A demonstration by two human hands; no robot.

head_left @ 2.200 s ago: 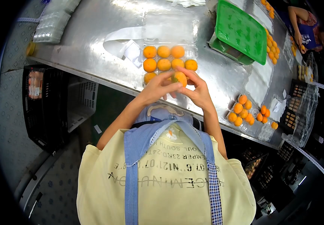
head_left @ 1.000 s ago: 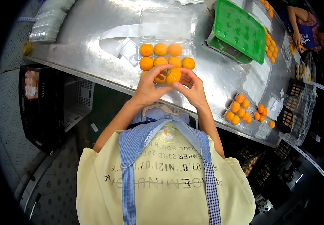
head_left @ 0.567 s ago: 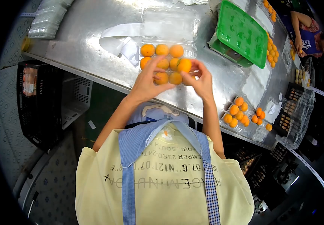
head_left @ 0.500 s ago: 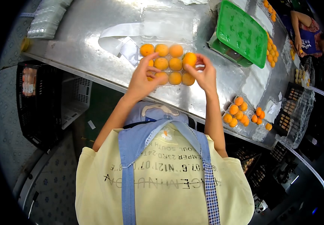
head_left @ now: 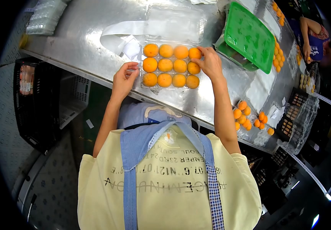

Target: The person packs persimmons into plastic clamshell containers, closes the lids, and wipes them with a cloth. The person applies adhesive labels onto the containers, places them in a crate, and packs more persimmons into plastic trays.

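Note:
A clear plastic clamshell point(head_left: 173, 23) lies open on the metal table, its lid folded back away from me. Rows of orange apricots point(head_left: 165, 64) fill its cups. My right hand point(head_left: 210, 63) is at the far right corner, its thumb and fingertips closed around the corner apricot point(head_left: 194, 53), which sits in its cup. My left hand point(head_left: 125, 79) hovers just off the clamshell's left side, fingers loosely bent and apart from the thumb, with nothing in them. A white paper strip point(head_left: 121, 28) and a crumpled white label point(head_left: 131, 49) lie left of the clamshell.
A green-lidded container point(head_left: 248, 37) stands to the right. More apricots point(head_left: 243, 115) sit near the table's right front. Stacked clear clamshells point(head_left: 46, 17) are at the far left, above a black crate point(head_left: 39, 107) on the floor side. A co-worker's arm point(head_left: 306, 40) shows at upper right.
My right hand has lowered its apricot into the far right corner cup. My left hand has drawn back leftward off the fruit, uncovering the left column.

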